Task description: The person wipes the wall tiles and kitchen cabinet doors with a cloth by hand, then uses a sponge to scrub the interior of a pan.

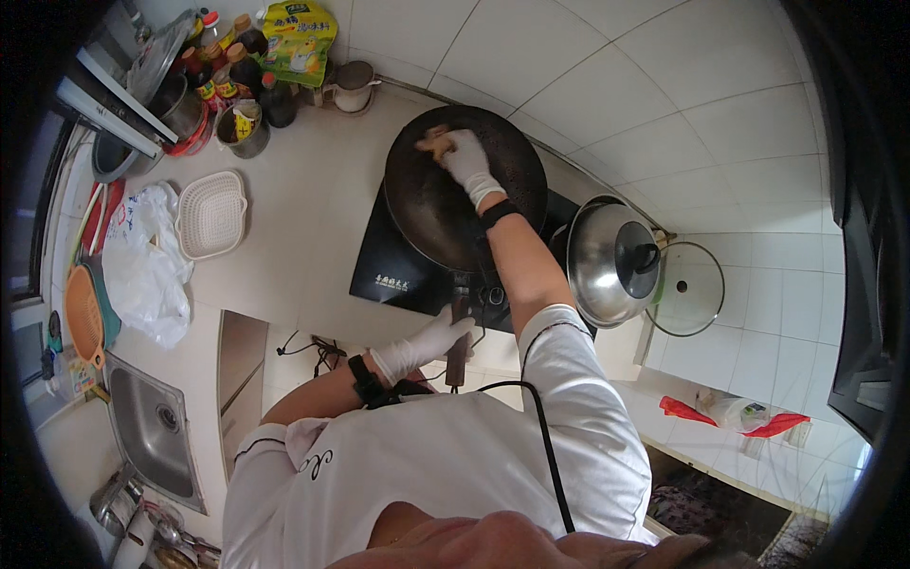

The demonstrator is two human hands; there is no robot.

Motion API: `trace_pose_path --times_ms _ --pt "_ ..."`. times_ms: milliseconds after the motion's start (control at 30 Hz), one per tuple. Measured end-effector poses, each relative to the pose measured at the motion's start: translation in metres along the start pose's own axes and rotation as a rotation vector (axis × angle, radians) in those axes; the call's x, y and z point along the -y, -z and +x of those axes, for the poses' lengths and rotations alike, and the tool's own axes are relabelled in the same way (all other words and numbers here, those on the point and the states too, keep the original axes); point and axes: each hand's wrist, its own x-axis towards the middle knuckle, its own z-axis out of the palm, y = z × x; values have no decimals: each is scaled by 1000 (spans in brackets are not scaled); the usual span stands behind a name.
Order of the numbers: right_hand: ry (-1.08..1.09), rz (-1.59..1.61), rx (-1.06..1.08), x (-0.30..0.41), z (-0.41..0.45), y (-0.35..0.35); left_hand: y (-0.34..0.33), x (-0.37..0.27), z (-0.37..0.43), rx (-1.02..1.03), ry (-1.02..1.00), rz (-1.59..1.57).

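A dark wok [434, 206] rests on a black cooktop [384, 277] with white writing on its front. My left hand [426, 343], in a white glove, is closed around the wok's brown handle [456, 370] near my body. My right hand [466, 158], gloved too, reaches into the far side of the wok. Its fingers hold a brownish piece, perhaps a cloth [435, 141], against the inner wall; blur hides its exact kind. Beside my right forearm stands a pan with a domed steel lid [604, 277] and black knob.
Sauce bottles [244, 67], a yellow seasoning bag [298, 43] and a lidded jug [353, 85] line the back left. A white plastic basket [212, 213] and plastic bag [146, 263] lie left, near a steel sink [153, 419]. A glass lid [686, 288] leans at right.
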Motion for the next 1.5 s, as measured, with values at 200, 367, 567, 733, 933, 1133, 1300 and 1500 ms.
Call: trace_pose_path --times_ms 200,367,567,733,933,1133,1300,1500 --pt "586 129 540 7 -73 -49 5 7 9 -87 -53 9" --pt "517 -66 826 -64 -103 20 7 12 13 -43 -54 -7" --pt "0 -395 76 -82 -61 47 5 15 15 -55 -53 -14" --pt "472 -56 300 -3 -101 -30 9 15 17 -66 -73 -12" --pt "22 -340 522 -42 -66 16 5 10 11 -86 -80 41" --pt "-151 178 -347 -15 -15 8 -7 -6 -9 -154 -5 93" --pt "193 291 -3 36 -2 -60 7 3 0 -104 -8 62" --pt "663 -130 615 -5 -87 -16 4 3 4 -122 -18 88"
